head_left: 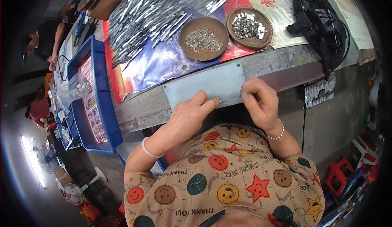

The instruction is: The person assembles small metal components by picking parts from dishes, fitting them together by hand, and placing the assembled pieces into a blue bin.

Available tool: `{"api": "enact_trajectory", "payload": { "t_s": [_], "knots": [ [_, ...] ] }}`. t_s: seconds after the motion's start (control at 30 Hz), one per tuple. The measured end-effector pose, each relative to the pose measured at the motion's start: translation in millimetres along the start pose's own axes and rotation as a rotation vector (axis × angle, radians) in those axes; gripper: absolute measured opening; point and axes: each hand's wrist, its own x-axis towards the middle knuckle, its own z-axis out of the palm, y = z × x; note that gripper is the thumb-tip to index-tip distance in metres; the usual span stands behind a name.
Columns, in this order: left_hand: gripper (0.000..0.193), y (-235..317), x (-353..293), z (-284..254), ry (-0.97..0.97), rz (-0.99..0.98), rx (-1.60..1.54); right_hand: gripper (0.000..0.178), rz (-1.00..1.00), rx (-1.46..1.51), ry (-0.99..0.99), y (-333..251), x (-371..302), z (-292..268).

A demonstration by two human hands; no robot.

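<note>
My left hand (pixel 190 114) rests over the front edge of a pale blue-grey plate (pixel 204 81) fixed to the bench. Its fingers are closed, with a tiny shiny metal piece (pixel 221 101) at the tips. At the plate's right end my right hand (pixel 262 104) is curled, thumb and forefinger together; whatever may be between them is hidden. Beyond the plate sits a brown bowl (pixel 210 23) of small silvery metal bits (pixel 203 40). Beside it, a second brown bowl (pixel 266 18) contains shiny round metal pieces (pixel 249 26).
Many thin metal strips (pixel 163 16) lie heaped at the back left. A blue bin (pixel 107 104) stands left of the bench. Black coiled cables (pixel 322 23) lie at the right, one hanging down. Red stools (pixel 339 174) are lower right; a co-worker (pixel 49 39) is far left.
</note>
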Motion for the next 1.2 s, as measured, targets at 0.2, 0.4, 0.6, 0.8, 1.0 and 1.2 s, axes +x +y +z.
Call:
{"api": "enact_trajectory", "payload": {
  "t_s": [0.2, 0.4, 0.6, 0.8, 1.0, 1.2],
  "knots": [
    [0.034, 12, -17, 15, 0.276, -0.106, -0.672, 0.013, 0.07, 0.069, -0.175, -20, -13, 26],
    [0.033, 30, -35, 35, 0.433, -0.213, -1.435, 0.017, 0.071, 0.076, -0.225, -26, -7, 44],
    [0.03, 42, -35, 56, 0.671, -0.09, -1.407, 0.016, -0.23, -0.21, -0.117, -24, -1, 66],
    [0.029, 51, -34, 73, 0.874, -0.037, -1.328, 0.015, 0.018, -0.092, -0.137, -39, -8, 76],
    [0.03, 51, -38, 79, 0.994, 0.064, -1.131, 0.02, -0.472, 0.022, -0.126, -25, 21, 81],
    [0.03, 48, -44, 84, 1.017, -0.006, -1.185, 0.022, -0.395, -0.146, -0.087, -23, 4, 92]
  ]
}}
